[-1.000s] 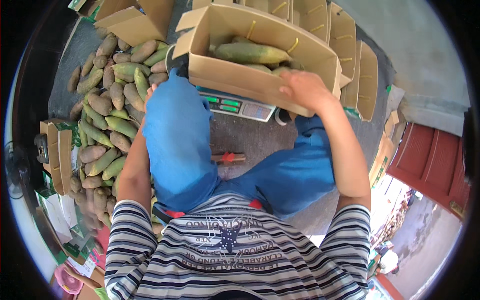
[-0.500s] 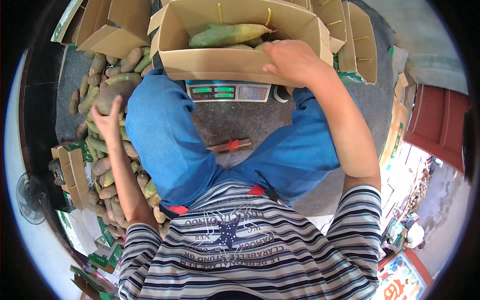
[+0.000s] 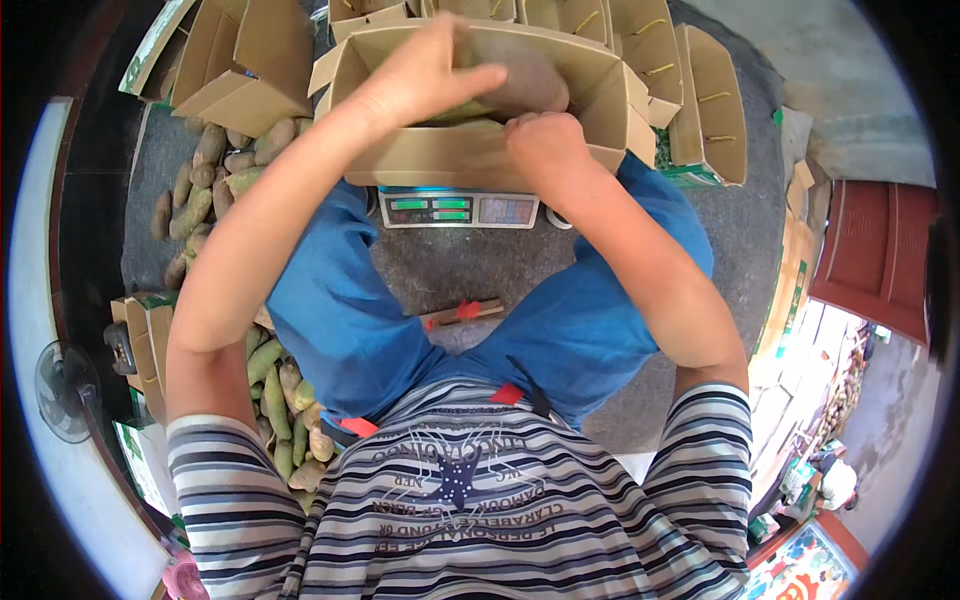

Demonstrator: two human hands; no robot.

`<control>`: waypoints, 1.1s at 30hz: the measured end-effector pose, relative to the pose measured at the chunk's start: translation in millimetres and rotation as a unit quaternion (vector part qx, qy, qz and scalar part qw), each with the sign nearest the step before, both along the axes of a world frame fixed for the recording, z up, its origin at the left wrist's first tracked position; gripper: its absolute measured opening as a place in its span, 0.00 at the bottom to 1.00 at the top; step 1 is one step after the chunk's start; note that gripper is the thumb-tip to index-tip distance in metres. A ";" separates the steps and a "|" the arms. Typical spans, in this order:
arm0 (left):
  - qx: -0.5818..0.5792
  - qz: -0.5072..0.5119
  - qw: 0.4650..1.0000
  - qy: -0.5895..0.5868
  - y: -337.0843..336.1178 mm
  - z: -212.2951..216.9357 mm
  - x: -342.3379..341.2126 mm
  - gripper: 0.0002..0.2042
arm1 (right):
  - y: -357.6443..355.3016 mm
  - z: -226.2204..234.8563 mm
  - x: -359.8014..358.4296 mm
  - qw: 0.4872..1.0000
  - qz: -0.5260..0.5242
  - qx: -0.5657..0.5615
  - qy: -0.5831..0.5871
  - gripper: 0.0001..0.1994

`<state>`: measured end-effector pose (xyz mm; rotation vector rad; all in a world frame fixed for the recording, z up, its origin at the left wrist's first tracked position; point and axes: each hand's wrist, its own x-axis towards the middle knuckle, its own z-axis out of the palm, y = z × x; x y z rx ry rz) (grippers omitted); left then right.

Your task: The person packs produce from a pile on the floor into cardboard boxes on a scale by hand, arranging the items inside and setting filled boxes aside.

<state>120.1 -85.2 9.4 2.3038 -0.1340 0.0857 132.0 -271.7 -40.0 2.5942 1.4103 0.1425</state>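
Note:
An open cardboard box [image 3: 420, 155] stands in front of my knees on a scale [image 3: 460, 207] with green-lit displays. Over its opening, a large brownish root vegetable [image 3: 530, 75], smeared by motion, lies against my left hand [image 3: 425, 75]. The left thumb points right across its near side, while the other fingers reach up and are partly hidden behind it. At the near rim, my right hand [image 3: 548, 140] is closed over the cardboard, knuckles up. Little shows of the greenish vegetables [image 3: 470, 115] lower in the box.
Brown and green root vegetables [image 3: 205, 180] are heaped on the dark floor at my left. More open boxes [image 3: 708, 110] with yellow cord handles line the far side and right. A wooden strip with red bits [image 3: 465, 312] lies between my legs.
My left hand has swung from the heap on the left to above the box, bringing the large brownish root vegetable. My right hand has shifted slightly left and down along the rim.

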 end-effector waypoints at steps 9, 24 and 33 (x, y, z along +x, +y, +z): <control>0.374 -0.166 0.896 0.173 -13.7 4.0 -44.9 0.21 | -3.7 14.6 5.4 0.996 -0.011 -0.049 0.073 0.07; 0.406 -0.074 0.905 0.104 -3.0 12.2 -70.7 0.19 | -41.6 70.4 11.6 0.978 -0.112 0.076 0.157 0.11; 0.415 -0.061 0.904 0.081 0.2 4.6 -62.9 0.18 | -15.4 74.5 4.4 0.975 -0.041 0.161 0.147 0.10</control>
